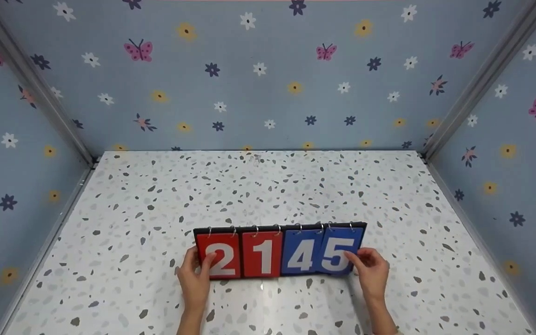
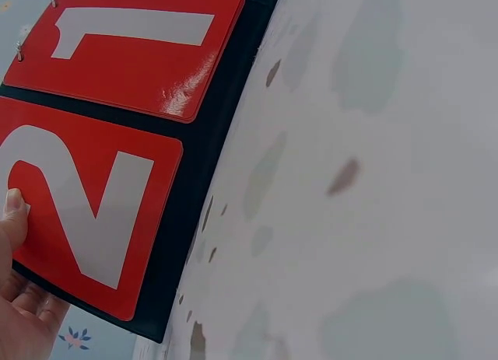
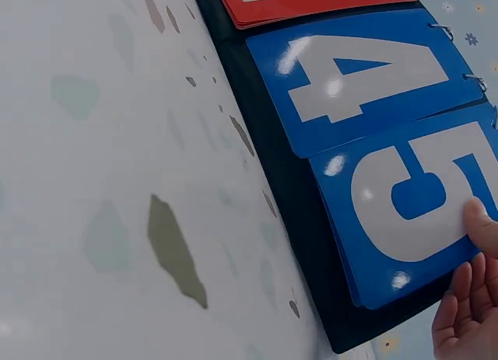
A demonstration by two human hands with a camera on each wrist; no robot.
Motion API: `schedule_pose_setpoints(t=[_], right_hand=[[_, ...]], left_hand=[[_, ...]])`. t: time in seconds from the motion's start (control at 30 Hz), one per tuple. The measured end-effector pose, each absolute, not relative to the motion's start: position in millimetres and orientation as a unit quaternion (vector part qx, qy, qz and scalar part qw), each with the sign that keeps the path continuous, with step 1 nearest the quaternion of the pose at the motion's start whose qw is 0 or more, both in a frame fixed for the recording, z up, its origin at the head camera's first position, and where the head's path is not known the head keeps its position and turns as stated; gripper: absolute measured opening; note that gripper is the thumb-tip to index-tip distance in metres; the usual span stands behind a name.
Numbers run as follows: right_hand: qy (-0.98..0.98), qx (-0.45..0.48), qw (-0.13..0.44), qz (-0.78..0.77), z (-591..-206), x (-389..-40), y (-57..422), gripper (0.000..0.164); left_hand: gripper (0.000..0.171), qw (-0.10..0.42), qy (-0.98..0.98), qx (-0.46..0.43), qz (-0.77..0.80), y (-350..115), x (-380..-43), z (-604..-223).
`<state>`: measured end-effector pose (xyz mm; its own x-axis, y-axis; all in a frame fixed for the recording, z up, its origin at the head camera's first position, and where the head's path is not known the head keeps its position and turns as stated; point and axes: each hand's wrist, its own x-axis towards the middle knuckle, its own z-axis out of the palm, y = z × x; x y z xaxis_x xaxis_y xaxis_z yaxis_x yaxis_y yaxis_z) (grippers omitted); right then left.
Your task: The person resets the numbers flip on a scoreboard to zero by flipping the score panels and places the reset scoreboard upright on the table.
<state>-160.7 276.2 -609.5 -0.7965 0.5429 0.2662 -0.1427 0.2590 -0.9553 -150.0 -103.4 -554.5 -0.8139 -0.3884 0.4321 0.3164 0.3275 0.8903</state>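
Observation:
A flip scoreboard [image 1: 262, 278] with a black backing is held by both hands near the front of the table. Metal rings along its top edge carry two red cards, 2 [image 2: 117, 173] and 1 [image 1: 272, 256], and two blue cards, 4 [image 3: 272, 80] and 5 [image 3: 334, 189]. My left hand [image 1: 194, 277] grips the left end, its thumb on the 2 card and fingers behind the board. At the right end my right hand [image 1: 371, 272] pinches the board, thumb on the 5 card. The 5 card sits slightly askew, overlapping the 4 card's edge.
The white speckled tabletop [image 1: 258, 186] stretches behind and around the board. Light blue panels with flowers and butterflies [image 1: 268, 83] enclose it at the back and both sides, with grey metal posts [image 1: 40, 88] at the corners.

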Motion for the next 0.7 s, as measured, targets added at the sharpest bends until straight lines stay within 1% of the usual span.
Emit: schedule_pose_setpoints(t=[0.2, 0.37, 0.57, 0.6, 0.7], right_hand=[[-0.738, -0.135, 0.268, 0.604, -606, -160, 280, 0.027], [-0.746, -0.127, 0.258, 0.601, -607, -160, 285, 0.026], [-0.772, -0.122, 0.242, 0.574, -608, -159, 293, 0.024], [-0.768, -0.108, 0.236, 0.586, -598, -155, 291, 0.022], [-0.789, -0.113, 0.240, 0.555, -600, -154, 295, 0.024]], left_hand=[[0.024, 0.298, -0.766, 0.029, -0.569, -98, -140, -528], [0.025, 0.300, -0.763, 0.028, -0.572, -98, -139, -527], [0.025, 0.286, -0.760, 0.033, -0.582, -98, -139, -528], [0.025, 0.285, -0.760, 0.034, -0.583, -98, -139, -528], [0.025, 0.281, -0.761, 0.040, -0.583, -98, -139, -527]])
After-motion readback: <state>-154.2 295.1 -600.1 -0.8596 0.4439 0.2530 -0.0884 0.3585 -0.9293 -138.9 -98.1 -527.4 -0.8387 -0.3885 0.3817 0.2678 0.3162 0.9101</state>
